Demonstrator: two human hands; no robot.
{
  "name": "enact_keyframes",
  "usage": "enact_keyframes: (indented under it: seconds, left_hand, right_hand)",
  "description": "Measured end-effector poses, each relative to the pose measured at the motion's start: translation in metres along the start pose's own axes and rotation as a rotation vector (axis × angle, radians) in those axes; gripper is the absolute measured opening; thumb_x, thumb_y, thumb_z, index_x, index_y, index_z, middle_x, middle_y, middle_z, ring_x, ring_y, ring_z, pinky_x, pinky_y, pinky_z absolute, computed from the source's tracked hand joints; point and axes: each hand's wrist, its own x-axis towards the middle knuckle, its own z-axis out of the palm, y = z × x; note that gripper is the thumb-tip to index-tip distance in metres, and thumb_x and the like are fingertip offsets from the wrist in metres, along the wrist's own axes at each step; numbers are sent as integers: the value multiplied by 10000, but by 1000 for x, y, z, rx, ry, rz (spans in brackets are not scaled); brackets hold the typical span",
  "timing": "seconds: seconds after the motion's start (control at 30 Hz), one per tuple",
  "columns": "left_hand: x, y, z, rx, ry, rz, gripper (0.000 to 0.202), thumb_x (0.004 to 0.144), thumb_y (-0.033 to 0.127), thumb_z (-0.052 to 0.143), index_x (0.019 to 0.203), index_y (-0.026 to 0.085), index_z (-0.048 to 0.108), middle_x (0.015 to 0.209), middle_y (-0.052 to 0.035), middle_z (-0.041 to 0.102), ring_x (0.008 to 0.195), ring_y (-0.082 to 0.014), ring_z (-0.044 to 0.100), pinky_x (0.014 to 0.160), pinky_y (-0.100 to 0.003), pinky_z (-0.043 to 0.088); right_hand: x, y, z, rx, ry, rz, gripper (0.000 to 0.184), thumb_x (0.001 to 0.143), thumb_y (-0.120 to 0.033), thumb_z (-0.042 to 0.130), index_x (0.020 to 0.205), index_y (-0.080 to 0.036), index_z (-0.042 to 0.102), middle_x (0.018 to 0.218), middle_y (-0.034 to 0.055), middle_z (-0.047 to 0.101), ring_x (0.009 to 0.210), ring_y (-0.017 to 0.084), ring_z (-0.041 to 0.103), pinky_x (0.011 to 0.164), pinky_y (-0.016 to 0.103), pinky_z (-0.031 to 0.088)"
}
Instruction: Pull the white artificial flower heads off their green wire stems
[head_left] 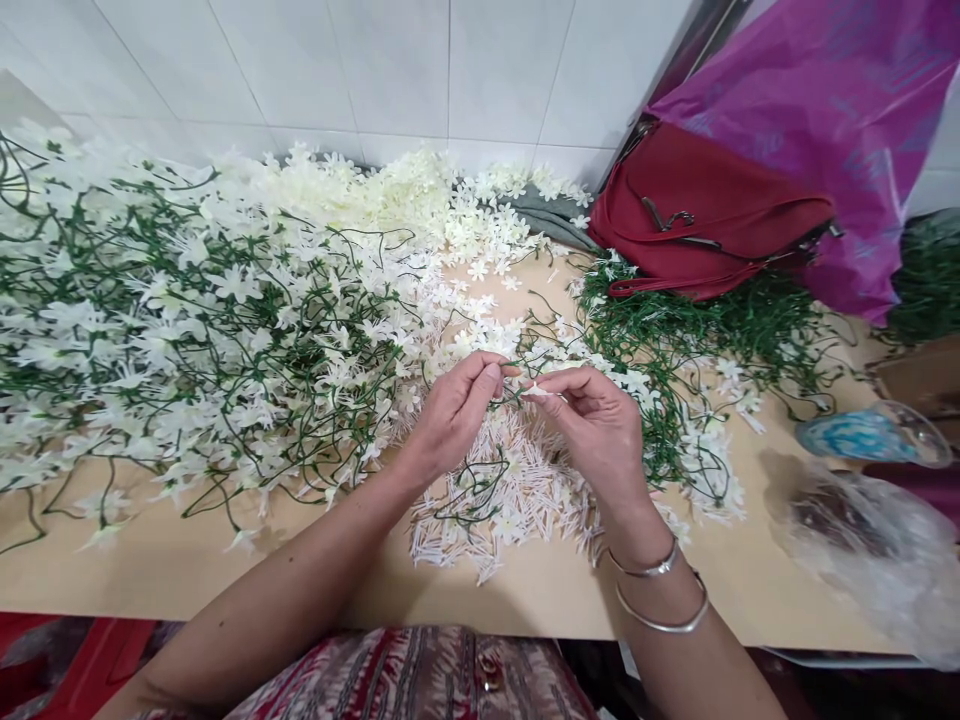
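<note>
My left hand (455, 410) is closed in a pinch on a thin green stem (511, 392) over the middle of the tan table (172, 565). My right hand (592, 425), with two silver bangles on its wrist, pinches a small white flower piece (537, 390) right at the stem's tip. Both hands nearly touch. Under them lies a heap of small white plastic stamens (510, 500). A big pile of finished stems with white flowers (187, 310) spreads over the left of the table. Loose white blossoms (420, 200) are heaped at the back by the wall.
Bare green stems (712, 340) lie to the right, in front of a dark red bag (697, 215) and a purple plastic sheet (825, 110). A clear plastic bag (870, 545) and a bluish glass object (870, 435) sit at the right edge. White tiled wall behind.
</note>
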Motion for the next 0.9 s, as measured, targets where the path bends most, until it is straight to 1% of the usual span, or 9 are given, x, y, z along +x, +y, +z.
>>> enact_keyframes:
  seconds: [0.1,0.2,0.3,0.43,0.5,0.57,0.77,0.9]
  left_hand:
    - [1,0,-1,113,-30,90,234,1066,300,469,1019,196,673,876,-30,670,802,-162,599,766,-306,473]
    - [2,1,-2,141,-36,140,195,1038,259,529,1069,214,717,966,-50,733,867,-171,649,813,-319,505]
    - [2,4,-3,129,-33,129,198,1019,237,563,1098,235,745,983,-48,756,877,-170,676,823,-324,523]
    - [1,5,-3,107,-11,123,174,999,240,600,1069,232,759,973,-44,774,882,-169,691,830,-322,531]
    - [1,4,-2,91,-2,117,157,991,238,615,1053,224,758,991,-45,782,902,-169,696,841,-319,529]
    - [1,3,-1,81,-1,113,138,985,242,629,1031,214,756,994,-45,783,899,-164,693,839,-312,524]
    - [-1,4,1,49,-9,68,109,977,256,647,972,196,738,903,-28,763,805,-138,662,762,-279,515]
    - [-3,2,4,14,-26,-7,138,988,288,623,933,197,710,771,-2,715,667,-115,640,666,-252,527]
  right_hand:
    - [2,4,-5,43,-3,35,75,819,-247,820,835,-245,747,812,-6,765,749,160,706,748,293,563]
    - [6,9,-9,114,-21,75,74,829,-279,820,834,-256,750,761,-24,752,696,143,686,704,272,542]
    - [8,9,-10,180,-25,135,131,818,-356,832,824,-257,748,716,-29,729,661,133,655,683,265,523]
    - [8,3,-8,188,-60,233,290,724,-480,882,766,-240,726,670,-22,704,616,143,627,643,282,519]
    - [8,1,-6,181,-62,266,335,687,-511,894,744,-236,712,655,-20,696,603,146,624,633,286,521]
    - [8,-1,-4,184,-59,285,347,673,-514,898,733,-234,702,646,-18,691,592,145,620,628,285,522]
    - [6,1,-1,222,-56,320,339,669,-475,905,730,-231,678,643,-30,669,592,135,616,625,268,520]
    - [5,8,0,225,-60,321,312,686,-455,894,754,-233,684,681,-30,672,620,134,614,657,275,535]
